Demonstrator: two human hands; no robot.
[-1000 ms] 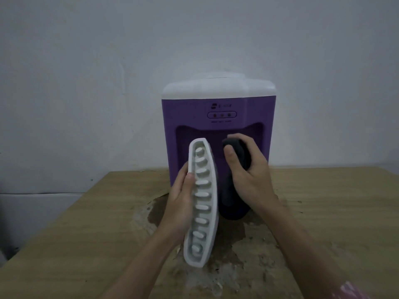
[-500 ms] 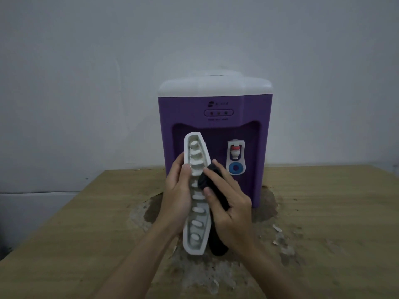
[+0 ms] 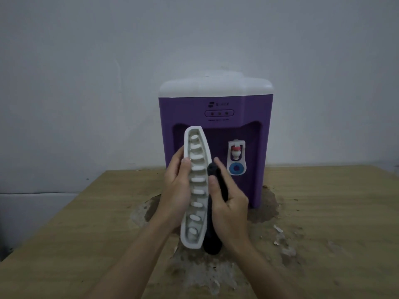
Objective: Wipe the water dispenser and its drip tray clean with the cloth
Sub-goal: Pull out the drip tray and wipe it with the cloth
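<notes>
A purple water dispenser (image 3: 216, 108) with a white top stands on the wooden table, its tap visible in the front recess. My left hand (image 3: 176, 190) grips the white slotted drip tray (image 3: 197, 186), held upright on end in front of the dispenser. My right hand (image 3: 228, 203) holds a dark cloth (image 3: 212, 238) pressed against the tray's right edge. The cloth hangs down below my palm. The far side of the tray is hidden.
The wooden table (image 3: 323, 223) has a worn, peeling patch (image 3: 200, 275) around and in front of the dispenser. A plain grey wall (image 3: 86, 83) rises behind. The table's left edge runs diagonally at the lower left.
My right hand moved the cloth from the dispenser's recess to the tray's right edge, uncovering the tap. The tray stays upright in my left hand.
</notes>
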